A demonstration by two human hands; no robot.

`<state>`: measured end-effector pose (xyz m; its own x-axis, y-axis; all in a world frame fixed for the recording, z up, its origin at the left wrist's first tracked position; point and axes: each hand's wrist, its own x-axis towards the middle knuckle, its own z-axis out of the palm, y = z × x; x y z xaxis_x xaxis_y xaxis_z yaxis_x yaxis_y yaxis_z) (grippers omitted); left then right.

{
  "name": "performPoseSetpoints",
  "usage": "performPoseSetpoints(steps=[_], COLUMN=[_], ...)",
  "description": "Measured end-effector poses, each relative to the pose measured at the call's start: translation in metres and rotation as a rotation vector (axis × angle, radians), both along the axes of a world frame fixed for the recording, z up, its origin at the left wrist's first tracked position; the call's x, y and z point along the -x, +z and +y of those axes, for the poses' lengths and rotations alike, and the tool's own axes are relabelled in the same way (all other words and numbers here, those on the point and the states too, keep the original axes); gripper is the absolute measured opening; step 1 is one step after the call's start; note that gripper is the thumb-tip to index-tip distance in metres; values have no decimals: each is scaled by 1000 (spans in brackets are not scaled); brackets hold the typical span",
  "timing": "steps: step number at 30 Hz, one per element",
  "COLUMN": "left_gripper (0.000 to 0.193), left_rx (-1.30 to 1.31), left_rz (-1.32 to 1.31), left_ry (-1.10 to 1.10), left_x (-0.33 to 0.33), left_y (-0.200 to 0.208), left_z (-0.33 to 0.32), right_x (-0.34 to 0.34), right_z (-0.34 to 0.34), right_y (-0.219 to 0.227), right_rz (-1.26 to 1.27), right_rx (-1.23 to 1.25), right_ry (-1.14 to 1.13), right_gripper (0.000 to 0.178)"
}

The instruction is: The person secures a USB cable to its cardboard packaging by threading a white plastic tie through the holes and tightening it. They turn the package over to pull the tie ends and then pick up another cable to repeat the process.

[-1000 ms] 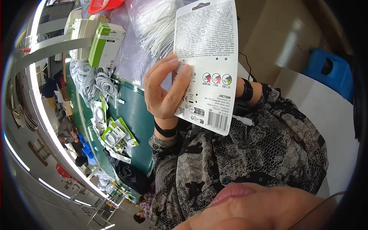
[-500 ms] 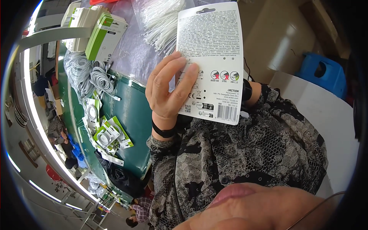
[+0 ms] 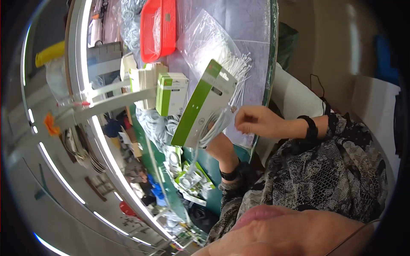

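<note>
Left hand (image 3: pixel 222 149) grips card (image 3: pixel 205 104) at its lower edge, right hand (image 3: pixel 252 121) pinches the cable (image 3: pixel 218 126): card judged light, stiff; cable limp, best pinched near card.

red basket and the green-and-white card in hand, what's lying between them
In the head view, a clear bag of white cable ties lies between the red basket and the card.

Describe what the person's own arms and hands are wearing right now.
Both hands are bare, no gloves. The right hand and the left hand each have a black band at the wrist. Both forearms wear sleeves of black-and-grey lace-patterned fabric.
</note>
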<state>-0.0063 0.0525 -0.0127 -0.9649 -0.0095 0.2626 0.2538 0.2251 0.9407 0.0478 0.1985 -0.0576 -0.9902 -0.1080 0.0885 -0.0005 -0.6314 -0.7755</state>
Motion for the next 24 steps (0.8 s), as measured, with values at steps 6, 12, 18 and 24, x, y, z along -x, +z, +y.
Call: performPoseSetpoints(steps=[6, 12, 18, 24], left_gripper=[30, 33, 33, 37], left_rx=[307, -260, -376, -361], left_rz=[-114, -407, -424, -431], left_ry=[-121, -217, -161, -258], left_x=[-2, 10, 9, 1], left_y=[-6, -18, -23, -21], left_z=[-3, 5, 33, 31], right_x=[17, 39, 60, 50], right_z=[4, 25, 39, 43], right_y=[4, -5, 1, 2], right_rz=[417, 683, 603, 630], right_rx=[-237, -660, -881, -1038], right_ry=[-272, -567, -779, -767], right_gripper=[17, 21, 19, 13])
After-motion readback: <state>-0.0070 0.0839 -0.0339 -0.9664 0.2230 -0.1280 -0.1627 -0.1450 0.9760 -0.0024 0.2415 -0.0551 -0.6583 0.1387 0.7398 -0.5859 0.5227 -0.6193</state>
